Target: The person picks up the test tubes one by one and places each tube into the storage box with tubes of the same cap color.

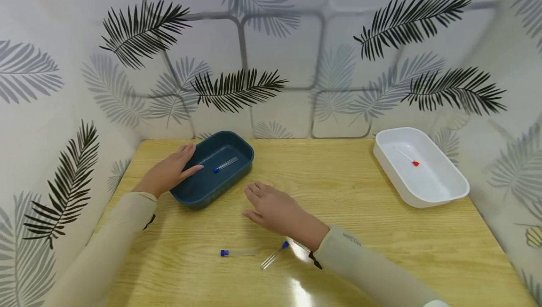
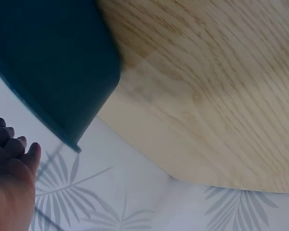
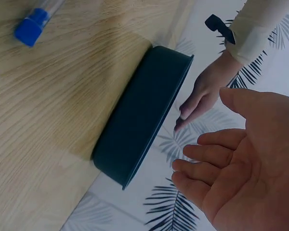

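My left hand (image 1: 171, 171) hovers at the left rim of a dark teal basin (image 1: 199, 199), fingers fairly straight and thumb over the basin's inside; whether it touches the rim I cannot tell. Inside that basin lies a clear test tube with a blue cap (image 1: 216, 169). My right hand (image 1: 275, 208) is in the air right of the basin, its palm bare and fingers relaxed in the right wrist view. Nearer me on the table lie a blue-capped tube (image 1: 239, 253) and another, slanted tube (image 1: 274, 256). Another clear tube (image 1: 301, 246) is partly hidden by my right forearm.
A white basin (image 1: 412, 199) stands at the far right, holding a thin clear tube with a red cap (image 1: 415, 163). The wood-grain table (image 1: 322, 170) meets leaf-patterned walls (image 1: 288, 53) at the back and both sides.
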`<state>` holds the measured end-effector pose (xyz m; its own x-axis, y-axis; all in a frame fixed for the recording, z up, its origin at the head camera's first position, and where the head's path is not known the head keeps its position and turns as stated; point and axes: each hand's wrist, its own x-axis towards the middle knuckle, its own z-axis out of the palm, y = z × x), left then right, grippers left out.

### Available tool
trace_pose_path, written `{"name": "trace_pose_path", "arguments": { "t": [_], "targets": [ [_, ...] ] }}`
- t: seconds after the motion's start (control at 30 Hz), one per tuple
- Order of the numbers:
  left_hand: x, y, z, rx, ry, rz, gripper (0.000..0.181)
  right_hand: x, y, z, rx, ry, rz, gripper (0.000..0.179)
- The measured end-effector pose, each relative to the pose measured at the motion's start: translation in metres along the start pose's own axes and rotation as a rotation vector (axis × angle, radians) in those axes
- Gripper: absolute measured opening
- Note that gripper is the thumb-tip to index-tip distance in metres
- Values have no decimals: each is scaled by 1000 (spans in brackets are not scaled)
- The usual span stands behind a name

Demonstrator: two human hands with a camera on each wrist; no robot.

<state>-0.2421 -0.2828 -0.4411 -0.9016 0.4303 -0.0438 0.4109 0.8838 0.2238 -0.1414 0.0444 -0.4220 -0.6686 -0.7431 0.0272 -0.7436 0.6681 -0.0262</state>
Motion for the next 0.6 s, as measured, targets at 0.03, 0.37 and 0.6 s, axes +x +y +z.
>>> {"name": "trace_pose_path", "arguments": {
  "t": [0.03, 0.37, 0.6],
  "targets": [
    [2, 0, 1, 3, 0, 2, 83, 4, -2, 1, -3, 1, -14, 61],
    [21, -6, 17, 36, 50, 21, 74, 47, -18, 15, -32, -54, -75, 59],
    [30, -9, 22, 65, 50, 23, 73, 69, -24, 29, -105, -38, -91, 59]
  ]
}}
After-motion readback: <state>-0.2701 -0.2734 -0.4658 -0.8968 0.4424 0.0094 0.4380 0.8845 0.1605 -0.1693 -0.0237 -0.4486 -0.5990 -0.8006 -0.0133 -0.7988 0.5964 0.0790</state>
